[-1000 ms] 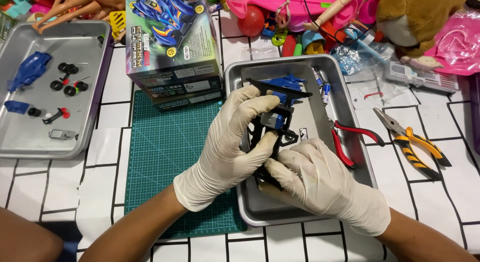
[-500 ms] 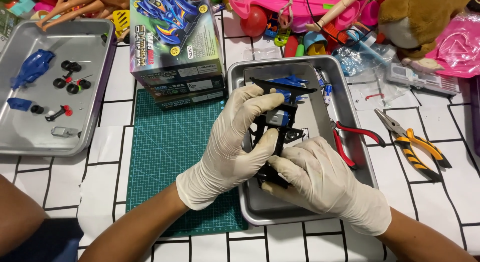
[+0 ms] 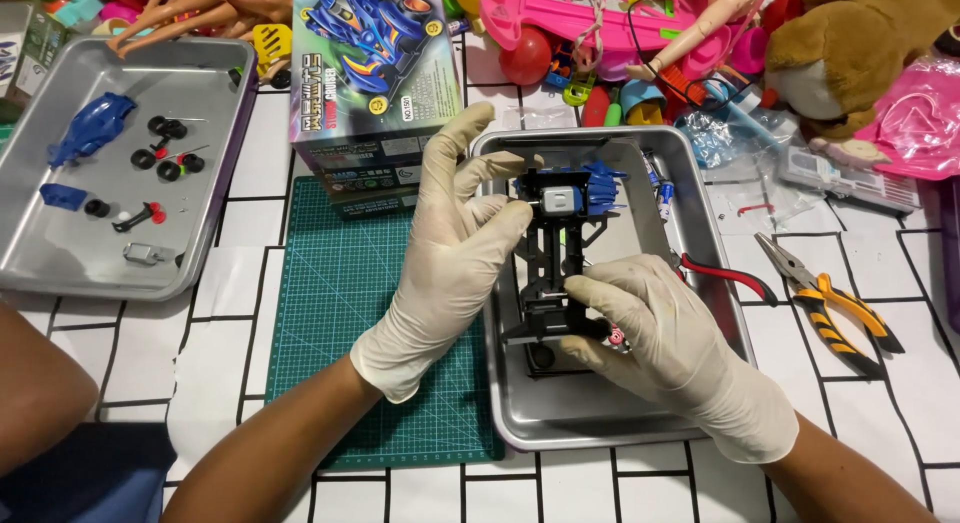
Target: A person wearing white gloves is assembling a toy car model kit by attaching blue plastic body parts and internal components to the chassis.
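Change since earlier: the black toy car chassis [image 3: 555, 273] now lies with its long side pointing away from the person and its flat face to the camera, where a second ago it sat tilted and half hidden under the fingers; the left hand [image 3: 455, 253] has spread its fingers wider
Chassis place: held up over the right metal tray [image 3: 600, 423], a small grey motor [image 3: 561, 199] at its far end beside a blue part [image 3: 600, 186]
Around: green cutting mat [image 3: 350, 313] under the left wrist; printed kit box [image 3: 370, 73] just beyond the mat; red-handled cutters [image 3: 725, 276] on the tray's right rim; orange-handled pliers [image 3: 830, 303] on the table further right
Left tray [image 3: 60, 253]: holds a blue car shell [image 3: 92, 126] and loose black wheels [image 3: 165, 148], well apart from the hands
In the way: the right hand [image 3: 665, 343] covers the chassis's near right corner
Left hand: thumb and forefinger pinch the chassis's far left edge, other fingers raised and splayed
Right hand: curled round the near end, gripping it from the right
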